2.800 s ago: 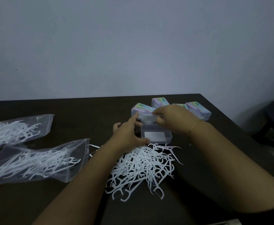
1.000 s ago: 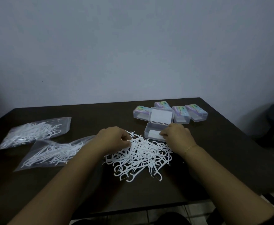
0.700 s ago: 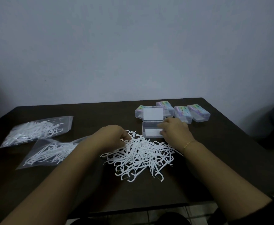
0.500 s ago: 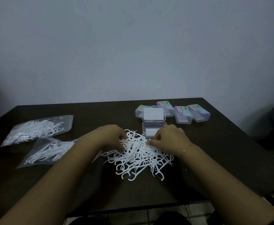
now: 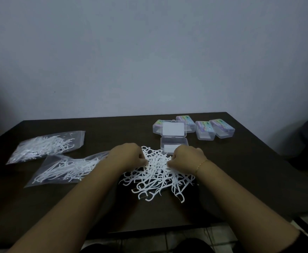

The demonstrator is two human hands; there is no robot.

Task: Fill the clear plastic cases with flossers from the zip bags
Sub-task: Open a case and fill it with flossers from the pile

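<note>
- At your 10 o'clock: two clear zip bags (image 5: 48,146) (image 5: 67,169), each holding white flossers.
- Centre: loose flosser pile (image 5: 157,175); your left hand (image 5: 127,157) and right hand (image 5: 187,159) curl into it, fingertips gathering flossers.
- At 12 o'clock: open clear case (image 5: 174,146), lid up, touching the pile.
- At 1 o'clock: four closed cases (image 5: 205,132), labels unreadable.

My right hand (image 5: 187,158) has left the open case (image 5: 174,144) and dropped onto the flosser pile (image 5: 158,172); both sets of fingers (image 5: 169,164) now curl into it, left hand (image 5: 127,156) opposite.
</note>
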